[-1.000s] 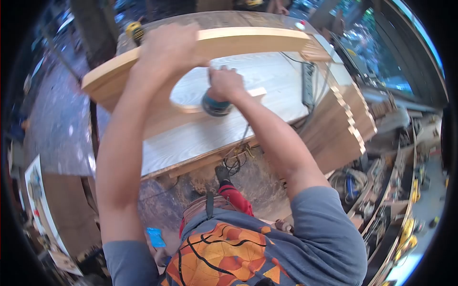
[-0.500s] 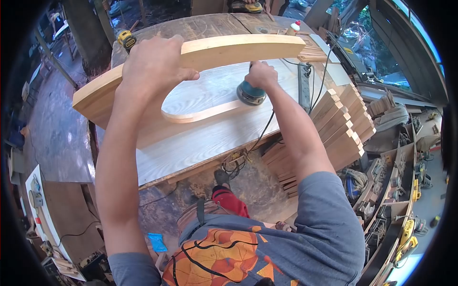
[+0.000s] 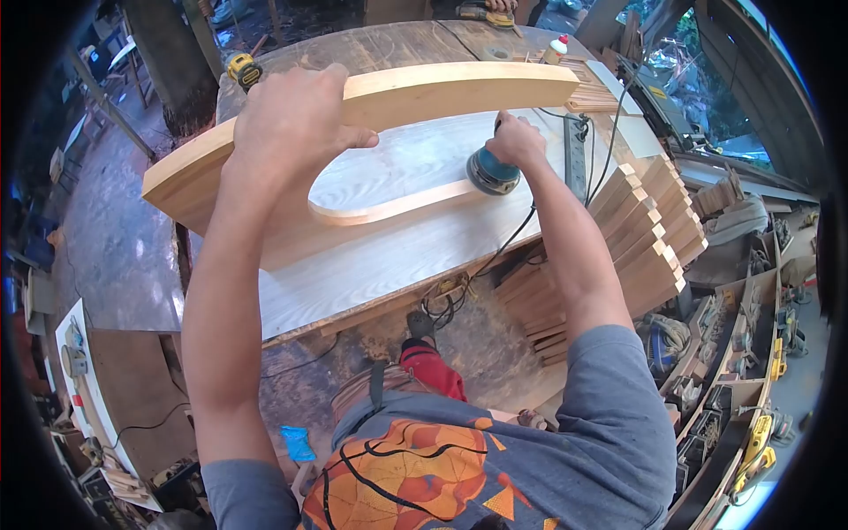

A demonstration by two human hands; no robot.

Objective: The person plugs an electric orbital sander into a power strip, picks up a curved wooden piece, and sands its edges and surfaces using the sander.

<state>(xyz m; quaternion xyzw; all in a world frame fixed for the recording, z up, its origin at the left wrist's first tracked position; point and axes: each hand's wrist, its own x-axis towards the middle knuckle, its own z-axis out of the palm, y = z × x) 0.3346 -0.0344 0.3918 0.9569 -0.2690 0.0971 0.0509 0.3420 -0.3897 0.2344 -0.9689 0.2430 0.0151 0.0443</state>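
Note:
My left hand [image 3: 291, 124] is closed over the upper edge of a thick curved wooden piece [image 3: 459, 93], its thumb on the near face. The piece stands on edge on a pale wood-grain board [image 3: 353, 287]. My right hand [image 3: 518, 141] grips a teal orbital sander [image 3: 491, 173] from above. The sander sits at the right end of the piece's lower curved strip, and its underside is hidden. A black cord hangs from it toward the near edge of the workbench.
Stacked wooden strips [image 3: 632, 230] stand at the right of the bench, near a power strip [image 3: 575, 159]. A glue bottle [image 3: 556, 49] and a yellow power tool [image 3: 243, 69] sit farther back. At the far edge, another person's hand [image 3: 502, 5] is beside a yellow-black tool [image 3: 484, 15].
My right hand and the sander have moved right along the lower wooden strip. The whole view has shifted slightly. My left hand keeps its place on the curved piece.

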